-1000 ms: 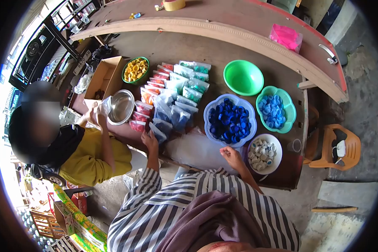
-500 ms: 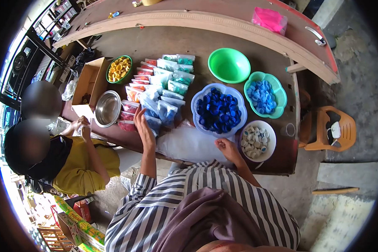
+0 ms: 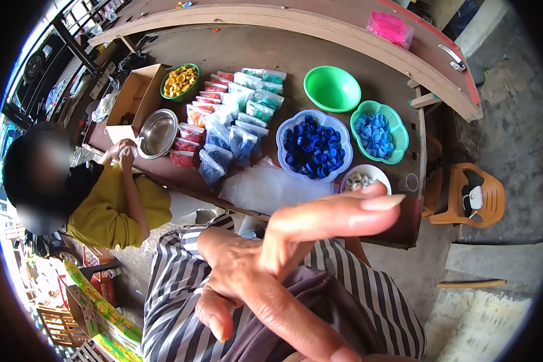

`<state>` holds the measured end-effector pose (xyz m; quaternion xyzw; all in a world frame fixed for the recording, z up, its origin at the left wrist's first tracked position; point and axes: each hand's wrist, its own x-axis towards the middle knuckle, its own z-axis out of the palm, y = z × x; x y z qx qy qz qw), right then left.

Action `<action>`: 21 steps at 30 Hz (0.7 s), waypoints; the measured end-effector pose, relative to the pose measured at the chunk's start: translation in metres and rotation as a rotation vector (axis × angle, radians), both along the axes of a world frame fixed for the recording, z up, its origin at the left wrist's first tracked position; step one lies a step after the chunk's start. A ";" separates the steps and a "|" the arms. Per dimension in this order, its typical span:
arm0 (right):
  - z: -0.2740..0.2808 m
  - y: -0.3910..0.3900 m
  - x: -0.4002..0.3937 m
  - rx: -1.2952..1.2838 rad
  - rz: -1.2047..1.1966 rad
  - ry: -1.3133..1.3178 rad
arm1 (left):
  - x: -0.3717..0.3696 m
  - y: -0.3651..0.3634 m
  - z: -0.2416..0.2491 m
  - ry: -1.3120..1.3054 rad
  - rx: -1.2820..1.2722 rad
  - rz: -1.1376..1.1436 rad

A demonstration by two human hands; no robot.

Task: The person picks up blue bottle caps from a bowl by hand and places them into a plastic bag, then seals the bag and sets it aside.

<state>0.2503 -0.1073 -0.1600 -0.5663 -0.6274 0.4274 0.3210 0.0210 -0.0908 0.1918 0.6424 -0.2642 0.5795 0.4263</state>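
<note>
My left hand [image 3: 247, 268] is raised close to the camera, fingers apart and bent, holding nothing. It crosses in front of my striped shirt and covers part of the table's front edge. My right hand is hidden behind it; only a bit of the right forearm [image 3: 356, 248] shows. Beyond my left hand lie clear plastic bags [image 3: 262, 188]. A basket of dark blue caps [image 3: 314, 148] and a partly covered bowl of white caps [image 3: 361, 180] stand near its fingers. Filled bags of blue caps [image 3: 242, 145] lie left of the baskets.
A green basket holds light blue caps [image 3: 374, 136]. Behind are a green bowl [image 3: 332, 89] and yellow caps [image 3: 180, 81]. At left, a steel bowl [image 3: 158, 134] and cardboard box [image 3: 133, 99] stand near a co-worker [image 3: 117, 208]. A chair [image 3: 473, 196] is at right.
My left hand has come up from beside the filled bags toward the camera. My right hand, earlier near the white caps, has become hidden. The view has shifted slightly.
</note>
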 end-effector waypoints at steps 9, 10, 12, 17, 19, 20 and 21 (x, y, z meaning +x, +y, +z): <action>-0.031 -0.026 0.015 0.103 -0.052 -0.115 | -0.004 0.000 -0.007 -0.018 -0.040 -0.092; -0.031 -0.028 0.014 0.106 -0.042 -0.111 | -0.005 0.009 -0.001 0.039 0.113 -0.060; -0.027 -0.032 0.013 0.108 -0.021 -0.109 | -0.004 0.002 -0.003 0.033 0.018 -0.045; -0.002 -0.022 0.004 0.130 0.012 -0.085 | -0.002 -0.031 -0.005 0.036 -0.363 -0.003; 0.014 -0.012 0.000 0.156 0.015 -0.073 | -0.002 -0.035 -0.003 0.028 -0.429 0.010; 0.024 -0.001 -0.001 0.182 0.015 -0.067 | 0.000 -0.036 -0.004 0.022 -0.449 0.020; 0.032 0.011 -0.004 0.216 0.014 -0.064 | -0.001 -0.035 -0.004 0.009 -0.443 0.037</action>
